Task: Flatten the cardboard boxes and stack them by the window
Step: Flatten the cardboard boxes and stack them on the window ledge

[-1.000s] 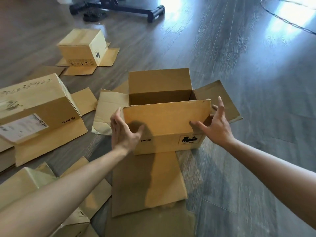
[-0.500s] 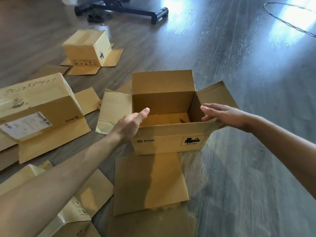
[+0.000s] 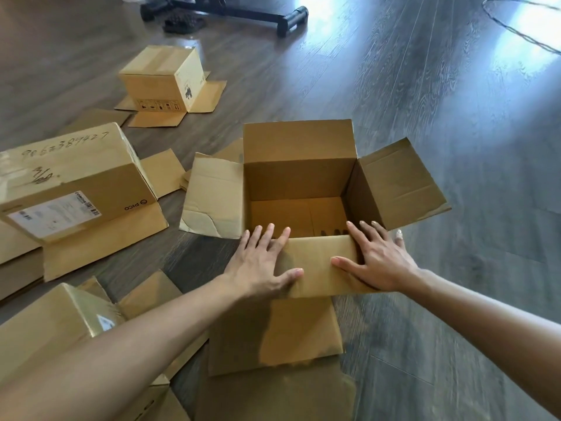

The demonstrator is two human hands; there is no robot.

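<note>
An open brown cardboard box [image 3: 297,165] stands on the wooden floor in the middle of the head view, its four top flaps spread outward. My left hand [image 3: 261,262] lies flat with straight fingers on the left end of the near wall's top edge. My right hand [image 3: 379,259] lies flat on the right end of the same wall, fingers spread. The near flap [image 3: 300,332] hangs down to the floor below my hands. The inside of the box holds nothing.
Three other boxes sit at the left: a small one [image 3: 164,80] far back, a long labelled one [image 3: 76,180] mid-left, and one [image 3: 51,329] near my left arm. A black stand base [image 3: 243,13] lies at the top. A cable [image 3: 516,22] loops top right.
Both hands have come from the box's sides onto the near wall's top edge, fingers now flat. The near flap, which stood up one second ago, is folded down outward.
</note>
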